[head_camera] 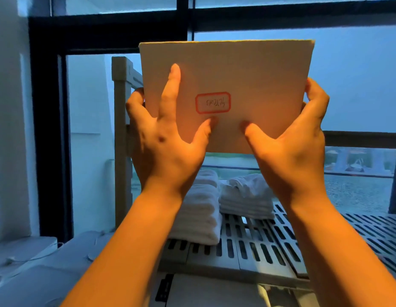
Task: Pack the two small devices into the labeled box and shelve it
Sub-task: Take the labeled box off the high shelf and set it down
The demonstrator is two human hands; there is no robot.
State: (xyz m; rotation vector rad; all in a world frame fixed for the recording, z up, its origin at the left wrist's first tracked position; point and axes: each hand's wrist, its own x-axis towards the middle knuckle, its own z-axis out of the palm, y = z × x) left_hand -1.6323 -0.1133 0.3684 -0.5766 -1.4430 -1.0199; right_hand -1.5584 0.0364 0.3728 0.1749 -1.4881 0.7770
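Only one flat face of the cardboard box [236, 74] showed; its other sides and its inside were hidden, and its lower edge was partly covered by both hands. On that face, near the middle, sat a white label [213, 103] with a rounded red border. The handwriting on it appeared upside down and could not be read.

The left hand [163, 138] gripped the box's left edge, index finger straight up the face, thumb pressed below the label, and the other fingers curled behind. The right hand [290, 140] gripped the right edge, thumb on the face and fingers wrapped behind.

The box was held up in the air. Below it lay two stacks of folded white towels [201, 209], soft and ribbed, on a slotted grey shelf [270, 251]. A pale wooden post [120, 107] stood just left of the box.
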